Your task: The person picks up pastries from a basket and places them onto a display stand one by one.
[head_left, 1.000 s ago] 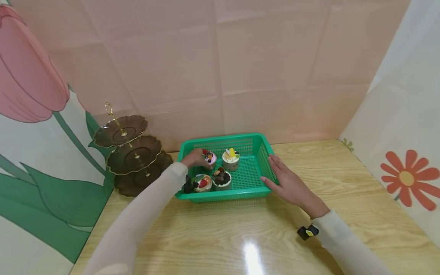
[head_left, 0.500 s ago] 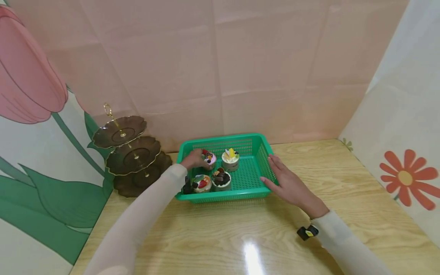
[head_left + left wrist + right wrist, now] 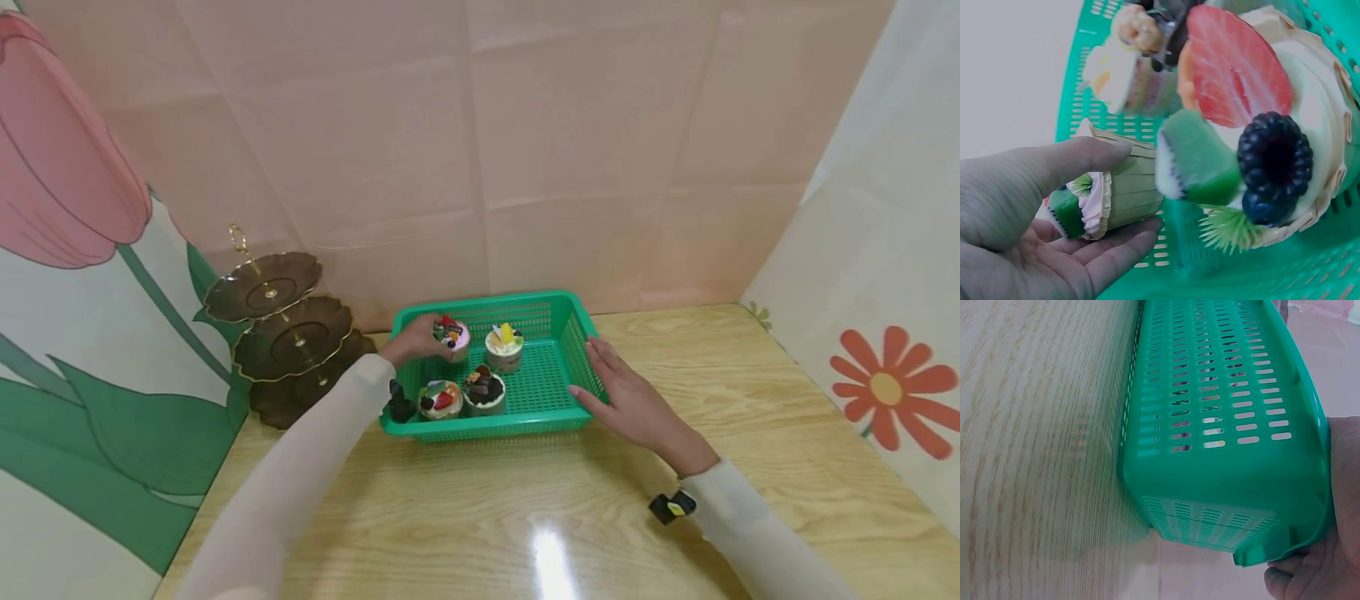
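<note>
In the head view my left hand (image 3: 416,340) holds a pink-topped cupcake (image 3: 454,340) with fruit, at the back left of a green plastic basket (image 3: 546,367). In the left wrist view, the thumb and fingers lie on either side of its pleated cup (image 3: 1132,181). A white-topped cake cup (image 3: 504,354) stands to its right. In front are a fruit-topped cupcake (image 3: 441,402) with strawberry and a chocolate-topped cup (image 3: 485,392), side by side. My right hand (image 3: 633,402) rests on the basket's right rim with its fingers extended.
A three-tiered brown cake stand (image 3: 292,333) with gold edges stands left of the basket on the wooden table (image 3: 465,508). A pink backdrop (image 3: 600,167) rises right behind the basket. Flower-printed panels flank both sides.
The left hand has moved slightly left and back, and the pink-topped cupcake has shifted with it. My right hand stays on the basket rim.
</note>
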A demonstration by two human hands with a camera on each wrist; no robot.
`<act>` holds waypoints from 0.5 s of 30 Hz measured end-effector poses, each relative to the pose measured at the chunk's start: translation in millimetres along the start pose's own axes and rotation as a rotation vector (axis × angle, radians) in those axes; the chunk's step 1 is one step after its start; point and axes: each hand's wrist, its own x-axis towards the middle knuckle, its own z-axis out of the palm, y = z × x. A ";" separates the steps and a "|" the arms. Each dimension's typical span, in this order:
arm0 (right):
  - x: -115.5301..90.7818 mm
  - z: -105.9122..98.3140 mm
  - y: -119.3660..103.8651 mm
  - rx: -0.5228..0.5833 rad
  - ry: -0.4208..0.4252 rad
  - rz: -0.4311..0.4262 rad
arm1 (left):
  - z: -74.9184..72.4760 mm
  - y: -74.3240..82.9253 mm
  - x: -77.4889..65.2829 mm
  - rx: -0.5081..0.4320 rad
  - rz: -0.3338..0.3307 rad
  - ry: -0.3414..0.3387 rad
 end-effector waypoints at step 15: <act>0.8 -0.6 1.4 0.000 -0.015 0.009 | -14.2 10.8 -17.3 -0.051 -0.016 -0.009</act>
